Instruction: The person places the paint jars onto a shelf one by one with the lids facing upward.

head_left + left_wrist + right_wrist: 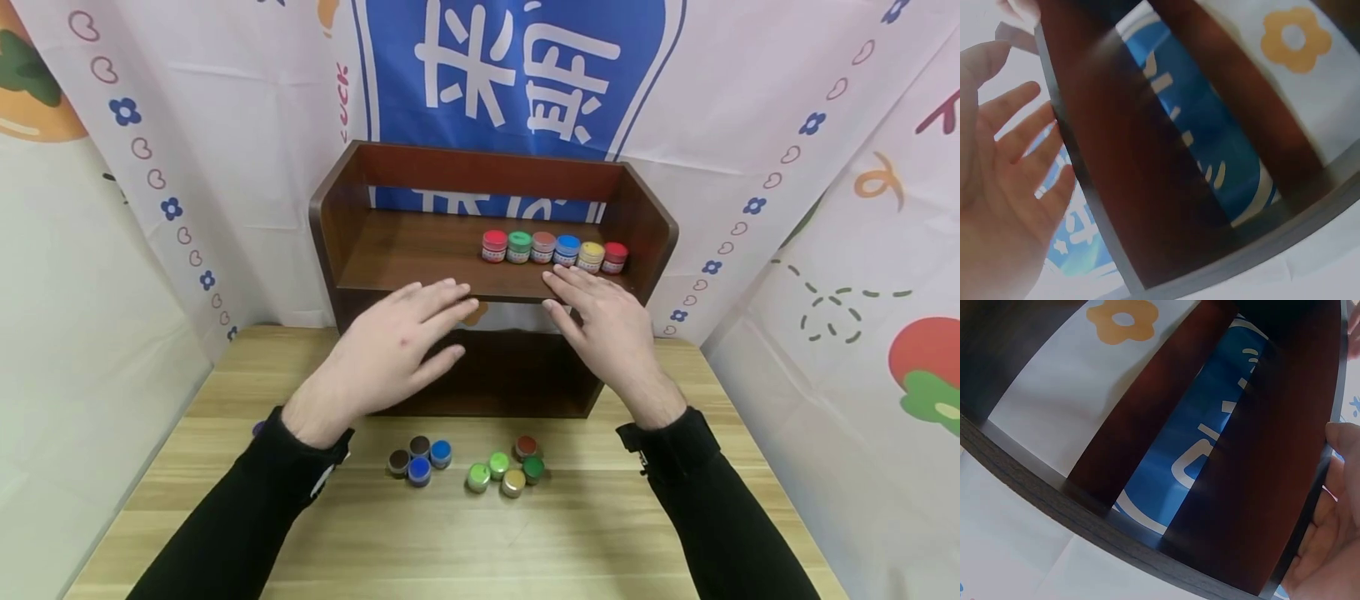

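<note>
A row of several small paint jars (543,247) with red, green, pinkish-brown, blue and yellow lids stands on the right half of the upper board of a dark brown wooden shelf (420,242). My left hand (401,342) reaches to the board's front edge, fingers straight and holding nothing. My right hand (603,325) is at the same edge further right, its extended fingertips just in front of the blue and yellow jars. From below, the left wrist view shows the left fingers (1041,150) along the edge, and the right wrist view shows the right hand (1329,531) there.
On the wooden table (337,533) before the shelf stand a group of dark brown and blue jars (419,471) and a group of green, red-brown and yellow jars (513,483). A purple jar (258,428) is mostly hidden by the left sleeve. Printed cloth (255,167) hangs behind.
</note>
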`<act>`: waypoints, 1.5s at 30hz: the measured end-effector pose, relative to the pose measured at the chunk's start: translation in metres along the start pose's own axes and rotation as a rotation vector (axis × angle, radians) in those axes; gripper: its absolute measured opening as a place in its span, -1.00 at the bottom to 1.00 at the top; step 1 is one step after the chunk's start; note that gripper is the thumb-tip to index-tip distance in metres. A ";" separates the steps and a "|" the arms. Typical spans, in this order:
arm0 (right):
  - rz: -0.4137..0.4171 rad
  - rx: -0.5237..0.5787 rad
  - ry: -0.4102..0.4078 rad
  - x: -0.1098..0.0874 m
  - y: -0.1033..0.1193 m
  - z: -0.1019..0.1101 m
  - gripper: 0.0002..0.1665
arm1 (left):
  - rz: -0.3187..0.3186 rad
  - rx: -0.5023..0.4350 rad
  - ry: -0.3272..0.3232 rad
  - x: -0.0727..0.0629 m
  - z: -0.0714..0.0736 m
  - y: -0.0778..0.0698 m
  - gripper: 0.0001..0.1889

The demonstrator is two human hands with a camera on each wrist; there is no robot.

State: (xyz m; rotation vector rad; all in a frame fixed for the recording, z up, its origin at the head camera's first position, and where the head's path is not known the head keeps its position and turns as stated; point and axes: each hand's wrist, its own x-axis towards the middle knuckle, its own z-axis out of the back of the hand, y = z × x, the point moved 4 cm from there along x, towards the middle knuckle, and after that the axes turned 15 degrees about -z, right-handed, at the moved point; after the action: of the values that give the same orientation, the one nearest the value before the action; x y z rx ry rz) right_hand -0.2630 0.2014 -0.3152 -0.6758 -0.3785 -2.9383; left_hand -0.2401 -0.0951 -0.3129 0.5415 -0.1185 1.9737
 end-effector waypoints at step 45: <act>0.010 -0.012 -0.006 0.000 0.001 0.000 -0.35 | -0.042 -0.238 0.309 -0.093 -0.100 -0.018 -0.79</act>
State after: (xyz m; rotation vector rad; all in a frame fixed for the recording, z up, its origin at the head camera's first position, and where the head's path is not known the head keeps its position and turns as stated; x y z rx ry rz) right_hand -0.2625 0.2009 -0.3150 -0.6860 -0.3569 -2.9324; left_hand -0.2233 -0.1325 -0.4446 0.0816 -0.1450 1.9446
